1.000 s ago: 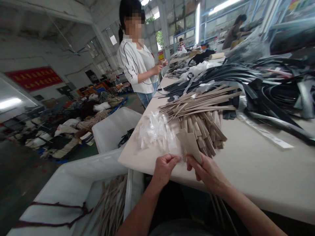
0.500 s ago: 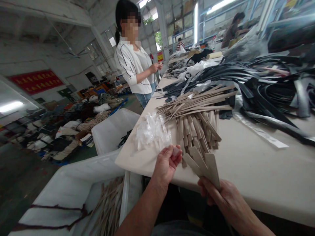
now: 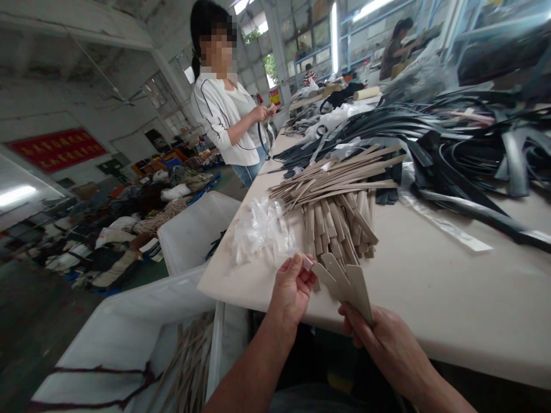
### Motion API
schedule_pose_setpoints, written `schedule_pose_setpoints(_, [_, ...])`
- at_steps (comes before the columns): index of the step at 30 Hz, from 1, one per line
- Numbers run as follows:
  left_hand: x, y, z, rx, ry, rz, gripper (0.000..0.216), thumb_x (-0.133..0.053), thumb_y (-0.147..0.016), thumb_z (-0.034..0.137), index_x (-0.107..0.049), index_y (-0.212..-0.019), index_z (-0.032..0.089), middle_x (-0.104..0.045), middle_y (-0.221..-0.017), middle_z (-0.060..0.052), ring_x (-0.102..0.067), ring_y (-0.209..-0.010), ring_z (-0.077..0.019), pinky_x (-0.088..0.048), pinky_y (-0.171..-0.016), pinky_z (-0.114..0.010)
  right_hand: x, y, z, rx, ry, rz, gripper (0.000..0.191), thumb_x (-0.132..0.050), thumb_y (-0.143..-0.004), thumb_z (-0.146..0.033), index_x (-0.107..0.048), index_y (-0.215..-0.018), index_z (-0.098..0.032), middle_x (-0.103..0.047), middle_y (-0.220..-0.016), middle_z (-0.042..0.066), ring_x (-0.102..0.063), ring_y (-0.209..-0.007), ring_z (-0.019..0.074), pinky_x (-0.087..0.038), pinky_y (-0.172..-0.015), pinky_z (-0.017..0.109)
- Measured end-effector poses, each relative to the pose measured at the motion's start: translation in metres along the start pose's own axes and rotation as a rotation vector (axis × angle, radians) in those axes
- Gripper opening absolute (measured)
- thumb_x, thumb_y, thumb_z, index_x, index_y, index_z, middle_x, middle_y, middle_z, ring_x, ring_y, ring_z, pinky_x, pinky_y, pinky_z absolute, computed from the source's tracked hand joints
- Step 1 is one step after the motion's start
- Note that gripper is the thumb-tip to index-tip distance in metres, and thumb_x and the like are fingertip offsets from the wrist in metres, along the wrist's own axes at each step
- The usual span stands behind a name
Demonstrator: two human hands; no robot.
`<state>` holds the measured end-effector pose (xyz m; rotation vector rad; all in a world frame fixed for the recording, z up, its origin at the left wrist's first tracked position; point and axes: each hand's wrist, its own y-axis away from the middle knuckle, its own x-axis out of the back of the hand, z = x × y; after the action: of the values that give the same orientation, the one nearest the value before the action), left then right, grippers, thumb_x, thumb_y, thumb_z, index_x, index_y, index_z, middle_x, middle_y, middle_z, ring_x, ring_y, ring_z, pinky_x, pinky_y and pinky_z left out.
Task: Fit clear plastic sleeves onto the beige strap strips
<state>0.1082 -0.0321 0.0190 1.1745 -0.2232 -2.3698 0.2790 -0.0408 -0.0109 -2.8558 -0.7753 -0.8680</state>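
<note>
My right hand (image 3: 383, 341) grips the lower ends of a few tan strips (image 3: 346, 282) with pointed tips, fanned upward over the near table edge. My left hand (image 3: 293, 289) pinches a small clear plastic piece (image 3: 307, 263) right beside those tips. Behind my hands lies a pile of the same tan strips (image 3: 340, 201), and to its left a heap of clear plastic pieces (image 3: 260, 229) on the beige table (image 3: 430, 287).
Black straps (image 3: 451, 137) are heaped across the far right of the table. A white bin (image 3: 129, 344) with tan strips stands at my lower left, another white bin (image 3: 193, 229) behind it. A person in a white top (image 3: 228, 120) works further along the table.
My right hand dropped toward me with the tan strips, away from the pile. My left hand pulled a clear plastic piece off and now holds it by the strip tips.
</note>
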Motion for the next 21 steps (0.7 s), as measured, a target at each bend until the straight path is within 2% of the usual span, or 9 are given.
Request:
schedule_pose_setpoints(9, [0.002, 0.002, 0.000, -0.009, -0.017, -0.012, 0.036, -0.089, -0.051, 0.032, -0.062, -0.069, 0.015, -0.071, -0.074, -0.002, -0.065, -0.067, -0.0130, -0.049, -0.067, -0.025, -0.002, -0.003, -0.007, 0.023, 0.087, 0.057, 0.046, -0.031, -0.089, -0.053, -0.054, -0.062, -0.024, -0.062, -0.054, 0.004, -0.058, -0.051, 0.0217, -0.038, -0.051, 0.030])
schedule_pose_setpoints(14, [0.006, 0.009, -0.011, -0.001, -0.077, -0.036, 0.038, -0.088, -0.051, 0.034, -0.061, -0.069, 0.015, -0.069, -0.070, 0.000, -0.064, -0.063, -0.0118, -0.048, -0.065, -0.024, -0.004, -0.009, -0.013, 0.029, 0.085, 0.048, 0.045, -0.031, -0.089, -0.052, -0.056, -0.063, -0.024, -0.063, -0.057, 0.005, -0.058, -0.053, 0.0220, -0.039, -0.052, 0.030])
schedule_pose_setpoints(18, [0.010, 0.011, -0.014, -0.025, -0.169, -0.078, 0.037, -0.087, -0.054, 0.036, -0.064, -0.072, 0.014, -0.069, -0.072, -0.002, -0.063, -0.065, -0.0124, -0.049, -0.069, -0.026, -0.005, -0.012, -0.017, 0.038, 0.041, -0.006, 0.048, -0.030, -0.090, -0.053, -0.059, -0.067, -0.023, -0.062, -0.055, 0.003, -0.060, -0.053, 0.0206, -0.043, -0.053, 0.029])
schedule_pose_setpoints(21, [0.013, 0.001, 0.004, -0.127, -0.178, -0.057, 0.035, -0.085, -0.056, 0.037, -0.065, -0.071, 0.014, -0.069, -0.071, -0.002, -0.062, -0.062, -0.0113, -0.048, -0.066, -0.024, -0.005, -0.006, -0.010, 0.027, -0.082, -0.095, 0.054, -0.030, -0.091, -0.059, -0.064, -0.073, -0.021, -0.067, -0.066, 0.004, -0.063, -0.057, 0.0193, -0.047, -0.056, 0.027])
